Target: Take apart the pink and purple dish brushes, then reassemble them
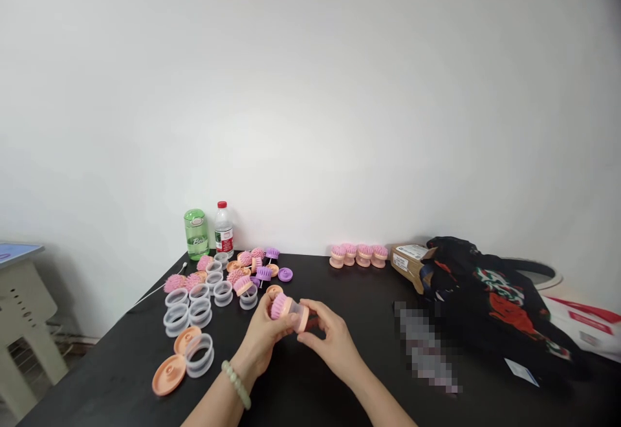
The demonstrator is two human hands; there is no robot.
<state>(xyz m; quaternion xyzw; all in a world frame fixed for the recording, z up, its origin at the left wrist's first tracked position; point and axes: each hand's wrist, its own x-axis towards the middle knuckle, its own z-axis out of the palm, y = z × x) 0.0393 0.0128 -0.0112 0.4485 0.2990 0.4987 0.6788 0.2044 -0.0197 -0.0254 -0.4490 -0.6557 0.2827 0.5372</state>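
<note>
Your widest surface is the pale wall (310,123), beyond the fingers of both hands. Below them spreads the black worktop (359,291). Well to the right of your right fingers lies the black cloth (466,304) with red and green print, a white bag (582,327) past it. Between the cloth and those fingers there is a pixelated patch you can't make out.

Your left hand (262,338) and right hand (337,343) meet over the worktop, both closed on one brush (297,316). It lies tilted across the gap between them, its pink bristles up and left. Your left fingers wrap the bristle end, thumb reaching over the clear middle. Your right fingers pinch the orange end, thumb below and index finger above.

Farther off, beyond your right fingers and to their right, sits the box (407,265), against the cloth. Well beyond your left fingers, near the wall, stand the green jar (196,236) and the red-capped bottle (224,229). Straight beyond your right fingers, four pink brushes (363,254) stand in a row.

Left of your left fingers you have clear rings (198,371) and orange discs (167,375), with pink heads (174,283) and purple heads (264,273) scattered farther out. The bead bracelet (236,385) circles your left wrist, behind the fingers.
</note>
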